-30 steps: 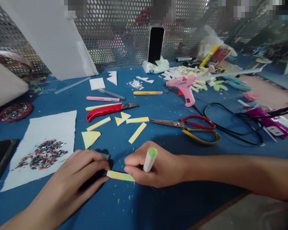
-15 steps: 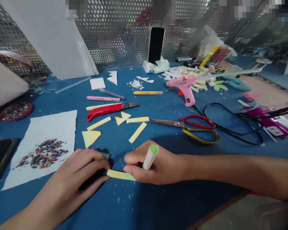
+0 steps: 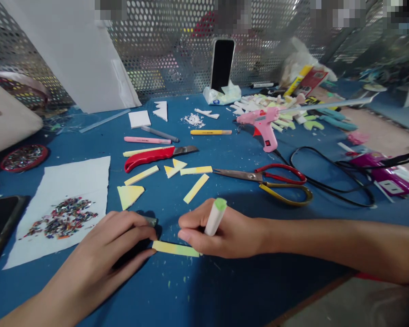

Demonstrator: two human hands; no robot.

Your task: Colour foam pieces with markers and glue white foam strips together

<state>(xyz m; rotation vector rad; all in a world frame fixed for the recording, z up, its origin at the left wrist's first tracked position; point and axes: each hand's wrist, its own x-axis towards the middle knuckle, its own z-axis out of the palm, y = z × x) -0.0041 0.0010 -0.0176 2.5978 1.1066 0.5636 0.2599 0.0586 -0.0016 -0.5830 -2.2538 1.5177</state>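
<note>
My left hand pinches the left end of a flat strip, yellow at the left and pale green at the right, lying on the blue table. In my right hand is a white marker with a green end pointing up; its tip is hidden behind the fingers near the strip's right end. Behind the hands lie yellow strips, a larger yellow piece and small yellow triangles. A dark greenish object shows beside my left fingertips.
Scissors, a red-handled knife and a pink glue gun lie farther back. Colourful bits rest on white paper at the left. A phone stands upright at the back; a black cable loops at the right.
My right hand and the marker have shifted slightly right and up, uncovering more of the strip's green end. My left hand keeps its hold.
</note>
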